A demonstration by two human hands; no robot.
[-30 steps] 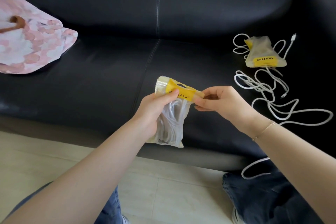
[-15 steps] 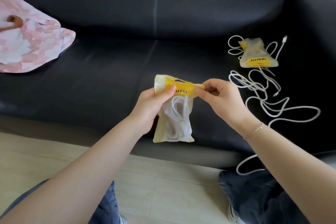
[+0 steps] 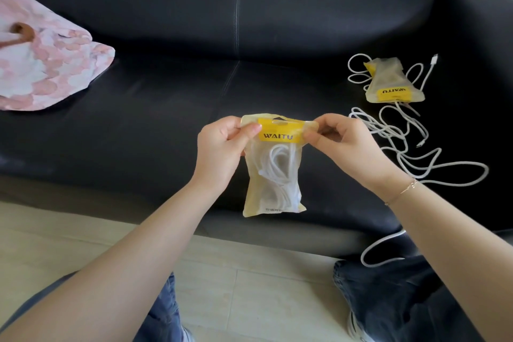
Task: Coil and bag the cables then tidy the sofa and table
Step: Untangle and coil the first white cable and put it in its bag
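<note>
A frosted plastic bag (image 3: 273, 175) with a yellow WAITU label hangs upright in front of the black sofa (image 3: 166, 119), a coiled white cable inside it. My left hand (image 3: 222, 150) pinches the bag's top left corner. My right hand (image 3: 349, 144) pinches the top right corner. A second bag (image 3: 387, 82) of the same kind lies on the sofa seat at the right. Loose white cables (image 3: 410, 144) sprawl around and below that bag, one end trailing over the seat's front edge.
A pink and white patterned cushion (image 3: 47, 64) lies on the sofa's left end with a brown object (image 3: 20, 33) on it. Pale floor tiles (image 3: 249, 286) run below the sofa. My knees in blue jeans (image 3: 394, 294) are at the bottom.
The bag has turned from tilted to hanging upright and square to me, its label now facing me. Both hands rose slightly and keep their pinch on the top edge.
</note>
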